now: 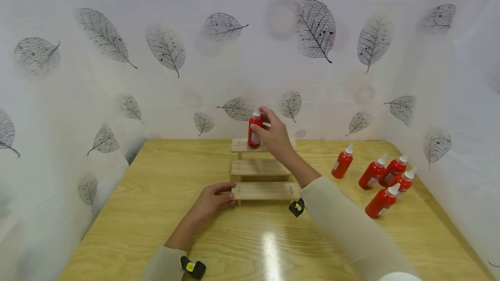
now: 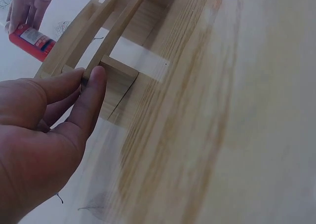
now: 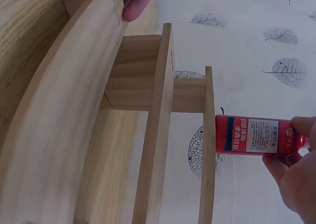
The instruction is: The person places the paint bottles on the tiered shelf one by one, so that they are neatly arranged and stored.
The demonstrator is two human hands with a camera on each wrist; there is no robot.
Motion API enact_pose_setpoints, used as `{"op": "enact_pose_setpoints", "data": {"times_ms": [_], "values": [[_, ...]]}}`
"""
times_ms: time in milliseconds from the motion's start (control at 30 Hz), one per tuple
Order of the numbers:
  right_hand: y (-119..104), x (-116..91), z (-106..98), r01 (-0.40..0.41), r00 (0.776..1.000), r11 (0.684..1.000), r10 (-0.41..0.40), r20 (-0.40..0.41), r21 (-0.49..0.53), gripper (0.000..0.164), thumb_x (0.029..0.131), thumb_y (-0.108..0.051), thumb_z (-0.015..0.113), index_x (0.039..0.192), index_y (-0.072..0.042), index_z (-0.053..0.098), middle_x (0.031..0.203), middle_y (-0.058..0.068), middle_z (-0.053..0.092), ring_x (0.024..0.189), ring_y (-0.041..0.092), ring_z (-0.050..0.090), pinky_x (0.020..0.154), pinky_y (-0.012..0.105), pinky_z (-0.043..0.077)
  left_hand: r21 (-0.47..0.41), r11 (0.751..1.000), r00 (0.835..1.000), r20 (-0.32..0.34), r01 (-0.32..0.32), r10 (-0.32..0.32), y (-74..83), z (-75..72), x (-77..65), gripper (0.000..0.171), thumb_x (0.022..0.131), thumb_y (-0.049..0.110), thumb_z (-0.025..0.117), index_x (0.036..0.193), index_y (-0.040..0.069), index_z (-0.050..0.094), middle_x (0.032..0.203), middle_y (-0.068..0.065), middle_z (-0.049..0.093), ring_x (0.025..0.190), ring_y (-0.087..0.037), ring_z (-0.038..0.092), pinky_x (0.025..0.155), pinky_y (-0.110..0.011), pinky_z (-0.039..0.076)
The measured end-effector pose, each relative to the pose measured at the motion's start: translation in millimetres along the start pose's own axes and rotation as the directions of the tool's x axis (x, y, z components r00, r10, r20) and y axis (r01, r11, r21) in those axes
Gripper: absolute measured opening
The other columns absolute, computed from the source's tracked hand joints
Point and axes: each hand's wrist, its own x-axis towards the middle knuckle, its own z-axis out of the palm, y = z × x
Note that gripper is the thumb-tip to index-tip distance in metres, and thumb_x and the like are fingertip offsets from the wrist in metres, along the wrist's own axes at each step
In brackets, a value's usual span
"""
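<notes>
A red bottle with a white nozzle cap (image 1: pixel 254 135) stands upright on the top step of a small three-step wooden rack (image 1: pixel 263 191), toward its left end. My right hand (image 1: pixel 273 135) grips this bottle near its shoulder; in the right wrist view the bottle's base (image 3: pixel 222 135) meets the top board, and its printed label shows. Down at the front, my left hand (image 1: pixel 212 200) pinches the left end of the lowest step between thumb and fingers. The left wrist view shows those fingertips (image 2: pixel 98 76) on the board's edge.
Several more red bottles (image 1: pixel 341 162) stand on the wooden table (image 1: pixel 168 177) to the right of the rack, beyond my right forearm. A white leaf-print sheet (image 1: pixel 250 68) hangs behind the table and along both sides.
</notes>
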Motion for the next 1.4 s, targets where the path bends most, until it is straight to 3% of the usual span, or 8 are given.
{"op": "enact_pose_setpoints", "data": {"times_ms": [433, 600, 833, 1133, 1400], "values": [[-1, 1, 2, -0.041, 0.998, 0.999, 0.041, 0.04, -0.02, 0.055, 0.098, -0.015, 0.068, 0.148, -0.011, 0.046, 0.138, 0.012, 0.058, 0.13, 0.026, 0.054, 0.113, 0.039, 0.049, 0.011, 1.0, 1.0, 0.018, 0.004, -0.005, -0.5, 3.4, 1.2, 0.047, 0.099, 0.007, 0.062, 0.143, -0.007, 0.05, 0.14, -0.026, 0.051, 0.102, -0.021, 0.069, 0.096, -0.033, 0.06], [-4, -10, -12, -0.03, 0.999, 0.999, 0.031, 0.023, -0.044, 0.058, 0.096, -0.024, 0.07, 0.149, -0.013, 0.047, 0.142, 0.009, 0.055, 0.132, 0.025, 0.052, 0.115, 0.039, 0.046, 0.008, 1.0, 1.0, 0.027, 0.007, -0.007, -1.7, 4.0, 2.8, 0.048, 0.099, 0.009, 0.063, 0.143, -0.005, 0.05, 0.14, -0.025, 0.051, 0.103, -0.022, 0.069, 0.096, -0.034, 0.06], [-11, -52, -53, 0.013, 1.0, 0.999, -0.014, -0.009, -0.051, 0.058, 0.096, -0.028, 0.07, 0.148, -0.015, 0.048, 0.147, 0.006, 0.05, 0.138, 0.022, 0.047, 0.118, 0.041, 0.043, -0.014, 1.0, 0.999, 0.034, 0.02, -0.02, -3.3, 7.4, 6.6, 0.045, 0.099, 0.005, 0.061, 0.141, -0.007, 0.051, 0.138, -0.025, 0.051, 0.106, -0.021, 0.067, 0.098, -0.035, 0.06], [-17, -120, -113, -0.042, 0.994, 0.99, 0.027, -0.11, -0.131, 0.056, 0.098, -0.022, 0.068, 0.149, -0.011, 0.046, 0.149, 0.004, 0.046, 0.138, 0.024, 0.047, 0.105, 0.009, 0.045, 0.005, 1.0, 0.999, 0.039, 0.03, -0.03, -2.3, 5.3, 6.1, 0.044, 0.1, 0.006, 0.061, 0.141, -0.005, 0.052, 0.141, -0.026, 0.05, 0.11, -0.022, 0.066, 0.098, -0.036, 0.059], [-20, -173, -159, -0.144, 0.969, 0.956, 0.084, -0.233, -0.254, 0.057, 0.098, -0.017, 0.068, 0.151, -0.02, 0.045, 0.149, 0.003, 0.044, 0.134, 0.007, 0.048, 0.098, 0.002, 0.044, -0.02, 1.0, 1.0, 0.024, 0.011, -0.011, 0.1, -1.3, 3.3, 0.046, 0.098, 0.005, 0.062, 0.141, -0.008, 0.05, 0.14, -0.027, 0.049, 0.107, -0.021, 0.067, 0.096, -0.034, 0.06]]}}
